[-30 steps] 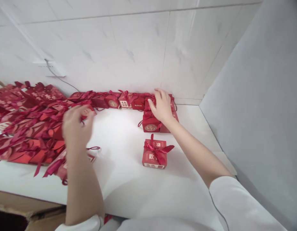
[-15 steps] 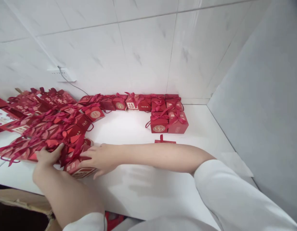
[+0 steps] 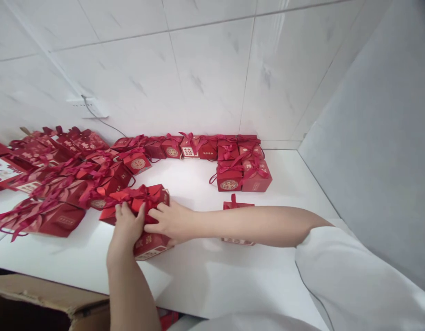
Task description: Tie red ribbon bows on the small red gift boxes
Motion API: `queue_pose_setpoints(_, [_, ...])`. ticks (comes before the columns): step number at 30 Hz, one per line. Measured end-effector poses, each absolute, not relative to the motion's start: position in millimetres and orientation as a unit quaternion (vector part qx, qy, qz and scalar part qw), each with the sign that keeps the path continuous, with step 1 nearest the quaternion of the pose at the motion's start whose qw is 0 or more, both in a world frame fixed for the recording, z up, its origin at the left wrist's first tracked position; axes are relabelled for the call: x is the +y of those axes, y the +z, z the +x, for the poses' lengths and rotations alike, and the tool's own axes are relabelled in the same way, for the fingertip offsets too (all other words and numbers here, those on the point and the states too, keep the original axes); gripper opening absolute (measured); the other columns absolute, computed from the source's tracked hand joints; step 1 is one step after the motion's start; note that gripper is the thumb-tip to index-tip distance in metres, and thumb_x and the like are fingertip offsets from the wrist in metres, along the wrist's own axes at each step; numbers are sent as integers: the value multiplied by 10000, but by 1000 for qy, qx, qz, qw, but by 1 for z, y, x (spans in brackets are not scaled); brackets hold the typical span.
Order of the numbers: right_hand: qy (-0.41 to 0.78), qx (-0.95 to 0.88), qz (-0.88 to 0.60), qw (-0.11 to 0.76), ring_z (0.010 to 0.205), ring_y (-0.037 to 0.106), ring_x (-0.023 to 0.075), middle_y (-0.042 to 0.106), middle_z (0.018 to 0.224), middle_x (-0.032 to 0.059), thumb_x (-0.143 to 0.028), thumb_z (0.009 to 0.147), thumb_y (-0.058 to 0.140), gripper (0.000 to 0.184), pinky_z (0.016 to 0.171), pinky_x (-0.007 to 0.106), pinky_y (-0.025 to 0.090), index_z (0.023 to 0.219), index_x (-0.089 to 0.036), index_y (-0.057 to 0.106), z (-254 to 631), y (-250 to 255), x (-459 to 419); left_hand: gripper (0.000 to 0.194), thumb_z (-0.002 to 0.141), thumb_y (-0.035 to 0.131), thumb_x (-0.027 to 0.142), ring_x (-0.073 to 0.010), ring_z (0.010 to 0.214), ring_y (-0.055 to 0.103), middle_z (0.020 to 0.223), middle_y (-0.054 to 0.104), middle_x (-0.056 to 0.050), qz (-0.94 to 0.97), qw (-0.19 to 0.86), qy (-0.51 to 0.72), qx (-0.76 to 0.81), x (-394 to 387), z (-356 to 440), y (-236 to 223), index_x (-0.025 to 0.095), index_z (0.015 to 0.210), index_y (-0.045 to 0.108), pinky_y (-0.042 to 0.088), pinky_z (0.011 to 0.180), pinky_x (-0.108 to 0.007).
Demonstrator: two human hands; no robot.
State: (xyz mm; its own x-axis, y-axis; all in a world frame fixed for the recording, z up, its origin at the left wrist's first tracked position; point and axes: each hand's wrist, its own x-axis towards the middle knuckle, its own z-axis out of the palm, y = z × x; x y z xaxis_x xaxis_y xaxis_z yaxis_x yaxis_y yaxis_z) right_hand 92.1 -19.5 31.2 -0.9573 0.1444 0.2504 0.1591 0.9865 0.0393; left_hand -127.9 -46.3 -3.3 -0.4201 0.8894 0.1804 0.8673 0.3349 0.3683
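Between my two hands, several red gift boxes (image 3: pixel 150 243) with ribbon bows are pressed together on the white table. My left hand (image 3: pixel 127 225) grips the left side of this group, thumb and fingers around the boxes. My right hand (image 3: pixel 172 223) presses its right side with the fingers over the top; part of the boxes is hidden under the hands. Under my right forearm stands another red box (image 3: pixel 238 204), partly covered by the arm. Left of my left hand lies a row of red boxes (image 3: pixel 65 220) with ribbons.
More red boxes (image 3: pixel 229 179) stand at the back right, joined to a row along the tiled wall (image 3: pixel 205 78). A cluster of red boxes (image 3: pixel 60 147) fills the back left. An open cardboard box (image 3: pixel 50 294) is below the table's front left edge. A grey panel (image 3: pixel 377 138) borders the right.
Both hands have moved right, bringing a group of red gift boxes away from the left pile. A gap now shows between that group and the row at the front left.
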Motion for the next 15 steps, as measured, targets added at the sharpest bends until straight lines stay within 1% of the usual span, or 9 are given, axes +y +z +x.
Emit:
queue_pose_setpoints(2, [-43, -987, -81, 130, 1205, 457, 352, 405, 1434, 194, -435, 796, 697, 587, 870, 464, 459, 1265, -157, 481, 111, 29, -20, 740, 780, 600, 447, -442, 1424, 275, 1499, 381, -182, 549, 62, 214, 806, -36, -111, -14, 216, 1458, 414, 363, 1089, -605])
queue_pose_setpoints(4, [-52, -985, -108, 123, 1230, 442, 363, 335, 1502, 222, -451, 816, 661, 591, 914, 483, 434, 1261, -109, 476, 125, 27, -19, 783, 765, 632, 462, -430, 1432, 267, 1523, 344, -195, 565, 88, 223, 789, -20, -90, -18, 190, 1461, 402, 371, 1099, -566])
queue_pose_setpoints(7, [-52, -973, -198, 103, 1134, 526, 354, 357, 1497, 244, -426, 828, 637, 569, 925, 492, 427, 1255, -87, 476, 139, 24, -7, 831, 803, 604, 512, -391, 1440, 275, 1577, 223, -210, 570, 133, 234, 776, 17, -56, -13, 152, 1497, 324, 357, 1133, -478])
queue_pose_setpoints(8, [-51, -967, -226, 103, 1119, 540, 358, 363, 1494, 246, -429, 821, 644, 573, 920, 490, 433, 1252, -90, 479, 142, 23, 0, 862, 815, 591, 530, -388, 1439, 276, 1587, 177, -226, 567, 147, 233, 776, 31, -46, -9, 117, 1508, 288, 341, 1146, -463])
queue_pose_setpoints(9, [-51, -961, -251, 106, 1126, 541, 366, 363, 1493, 250, -441, 816, 652, 586, 917, 489, 439, 1255, -93, 480, 144, 21, 8, 895, 824, 580, 543, -391, 1441, 266, 1593, 131, -242, 560, 159, 231, 779, 45, -37, -5, 80, 1516, 251, 318, 1159, -460])
queue_pose_setpoints(12, [-46, -942, -311, 118, 1175, 523, 383, 330, 1507, 271, -488, 808, 670, 661, 906, 489, 458, 1290, -91, 455, 147, 15, 35, 942, 824, 590, 554, -403, 1451, 218, 1604, 40, -244, 542, 186, 226, 788, 84, -17, 5, 47, 1523, 212, 264, 1181, -472])
queue_pose_setpoints(13, [-44, -936, -327, 120, 1193, 515, 380, 330, 1507, 271, -477, 807, 678, 661, 907, 485, 462, 1294, -90, 452, 148, 14, 43, 943, 825, 593, 549, -408, 1452, 209, 1605, 29, -240, 541, 188, 227, 788, 95, -12, 7, 42, 1523, 212, 250, 1185, -478])
queue_pose_setpoints(15, [-36, -927, -352, 125, 1222, 499, 361, 384, 1475, 252, -422, 816, 682, 616, 922, 471, 462, 1290, -98, 456, 149, 11, 56, 941, 831, 593, 534, -411, 1453, 205, 1606, 10, -241, 545, 190, 234, 783, 114, -6, 7, 28, 1523, 205, 229, 1191, -483])
